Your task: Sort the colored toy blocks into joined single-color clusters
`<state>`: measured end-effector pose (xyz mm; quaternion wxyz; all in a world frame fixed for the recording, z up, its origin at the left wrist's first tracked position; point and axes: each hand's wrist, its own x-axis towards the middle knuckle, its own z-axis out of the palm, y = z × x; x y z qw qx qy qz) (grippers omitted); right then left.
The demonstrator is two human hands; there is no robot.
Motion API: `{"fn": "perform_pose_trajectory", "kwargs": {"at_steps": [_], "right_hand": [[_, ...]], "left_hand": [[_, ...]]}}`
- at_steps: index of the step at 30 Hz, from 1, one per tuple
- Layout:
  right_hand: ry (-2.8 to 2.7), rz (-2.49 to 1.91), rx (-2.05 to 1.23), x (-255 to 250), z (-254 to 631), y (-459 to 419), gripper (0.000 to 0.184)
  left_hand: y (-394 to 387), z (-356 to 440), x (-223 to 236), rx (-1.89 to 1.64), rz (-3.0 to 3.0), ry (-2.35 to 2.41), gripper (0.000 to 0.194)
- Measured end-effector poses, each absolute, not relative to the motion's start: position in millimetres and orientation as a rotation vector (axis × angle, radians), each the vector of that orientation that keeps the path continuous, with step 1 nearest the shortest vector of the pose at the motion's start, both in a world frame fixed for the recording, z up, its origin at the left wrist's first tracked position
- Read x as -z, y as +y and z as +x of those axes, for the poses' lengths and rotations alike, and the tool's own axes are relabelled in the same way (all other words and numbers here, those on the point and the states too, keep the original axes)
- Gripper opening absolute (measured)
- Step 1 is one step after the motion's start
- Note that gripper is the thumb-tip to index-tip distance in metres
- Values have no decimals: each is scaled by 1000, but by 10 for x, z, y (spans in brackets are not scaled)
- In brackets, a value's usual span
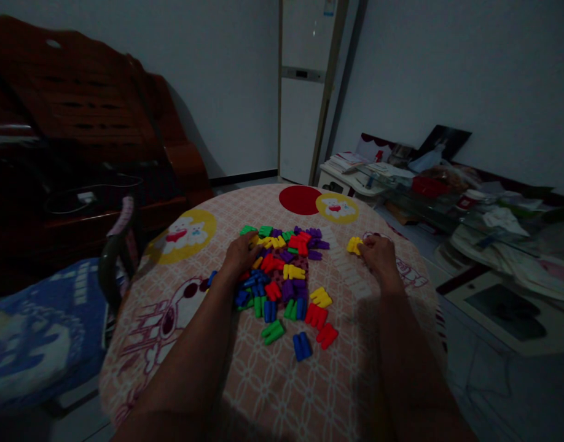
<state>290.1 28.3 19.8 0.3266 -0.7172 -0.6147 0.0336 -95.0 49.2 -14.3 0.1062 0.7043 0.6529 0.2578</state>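
Observation:
A pile of small plastic toy blocks, each with stubby prongs, lies mid-table in red, blue, green, yellow and purple. At the pile's upper left is my left hand [239, 253], its fingers closed around a yellow toy block [254, 242] that they partly hide. Right of the pile, my right hand [378, 252] pinches another yellow toy block [354, 246] by its right side. Nearest to me lie a blue block [302, 347], a green block [273, 332] and a red block [327, 336]. A purplish studded base [301, 265] shows partly under the pile.
A patterned cloth covers the round table [282, 393]. To the left stand a chair with a blue cushion [47, 331] and a wooden bench [93, 110]. On the right, a cluttered glass-topped cabinet [415, 190] holds papers and bags. A tall white appliance [303, 123] stands behind.

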Motion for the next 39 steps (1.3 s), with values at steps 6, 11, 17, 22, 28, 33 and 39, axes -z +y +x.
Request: {"fn": "perform_pose_trajectory", "kwargs": {"at_steps": [6,11,17,22,28,33,39], "right_hand": [[-1629,-1934,-140,-233,2913,253,16],[-1674,-1975,-65,-173,2832,279,17],[-1699,-2108,15,-134,2759,268,20],[-1738,-2040,40,-370,2652,157,18],[-2322,-1652,-848,-487,2211,-49,11],[-2590,-1596,-838,-398,1842,-126,14],[-2520,-1566,-727,-342,1817,-84,3]], "left_hand": [[470,-930,103,-728,2074,1940,52],[472,-930,112,-709,2071,1965,53],[481,-934,127,-718,2092,1949,53],[479,-929,119,-707,2075,1955,54],[476,-935,121,-714,2068,1946,55],[470,-941,117,-734,2069,1940,53],[461,-925,105,-739,2073,1918,53]]}}
